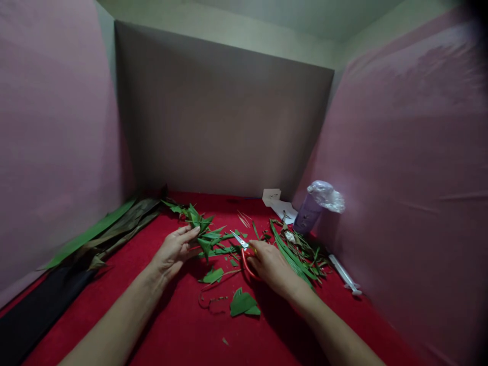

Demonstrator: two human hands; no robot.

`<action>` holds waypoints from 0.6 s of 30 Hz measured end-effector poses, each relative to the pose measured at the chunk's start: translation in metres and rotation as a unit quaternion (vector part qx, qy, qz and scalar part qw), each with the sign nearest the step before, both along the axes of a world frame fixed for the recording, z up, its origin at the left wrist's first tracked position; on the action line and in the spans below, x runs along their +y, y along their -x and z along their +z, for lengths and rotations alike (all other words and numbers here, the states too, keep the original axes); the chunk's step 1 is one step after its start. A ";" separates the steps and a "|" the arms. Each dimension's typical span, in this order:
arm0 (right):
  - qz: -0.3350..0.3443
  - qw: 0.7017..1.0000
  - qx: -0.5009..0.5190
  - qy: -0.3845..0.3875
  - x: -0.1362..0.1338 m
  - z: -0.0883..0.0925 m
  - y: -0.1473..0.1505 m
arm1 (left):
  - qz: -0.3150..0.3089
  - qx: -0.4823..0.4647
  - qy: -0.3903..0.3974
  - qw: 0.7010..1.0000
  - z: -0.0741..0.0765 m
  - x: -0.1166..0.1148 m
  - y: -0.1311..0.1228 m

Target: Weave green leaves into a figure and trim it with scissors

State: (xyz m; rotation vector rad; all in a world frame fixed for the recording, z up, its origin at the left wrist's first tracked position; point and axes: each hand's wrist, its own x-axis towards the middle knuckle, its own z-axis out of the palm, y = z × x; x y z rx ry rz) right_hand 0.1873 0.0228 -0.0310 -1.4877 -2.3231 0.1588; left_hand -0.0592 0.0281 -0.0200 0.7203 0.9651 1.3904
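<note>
My left hand [176,250] is closed, thumb and fingers pinching a green leaf piece [196,218] with pointed, folded-looking ends. My right hand [271,264] grips a pair of scissors [244,245] with red handles; the blades are slightly parted and point up and left, just right of the leaf pieces. Between and below my hands lie cut leaf scraps [212,276] and a larger cut leaf piece [244,303]. A thin curled brown stem [206,303] is beside them. Some of my fingers are hidden behind the leaves and the scissor handles.
Long green and dried leaves [114,223] lie at left by a dark cloth strip [41,310]. At right are long green blades [290,256], dry stems, a syringe [345,274] and a purple plastic-topped container [307,213]. Thin sticks [244,219] and white papers [284,209] lie farther back.
</note>
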 end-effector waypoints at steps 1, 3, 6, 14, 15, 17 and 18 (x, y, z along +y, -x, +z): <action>-0.003 1.000 -0.004 -0.002 0.000 -0.001 0.002 | -0.003 -0.002 -0.001 1.000 0.000 0.000 0.000; -0.011 1.000 -0.009 -0.008 0.000 0.000 0.006 | -0.011 -0.008 -0.004 1.000 0.001 -0.001 -0.002; -0.009 0.998 0.051 -0.028 -0.001 0.004 0.016 | -0.020 -0.019 -0.012 1.000 -0.001 -0.001 -0.005; 0.081 0.817 0.522 0.231 0.006 0.006 0.053 | -0.056 -0.074 -0.009 0.996 -0.006 -0.006 -0.022; 0.087 0.804 0.539 0.236 0.007 0.004 0.055 | -0.057 -0.076 -0.007 0.995 -0.005 -0.007 -0.024; 0.098 0.768 0.579 0.255 0.008 0.000 0.056 | -0.054 -0.074 -0.005 0.996 -0.004 -0.009 -0.027; 0.103 0.751 0.595 0.266 0.008 -0.001 0.056 | -0.050 -0.073 -0.005 0.996 -0.004 -0.009 -0.027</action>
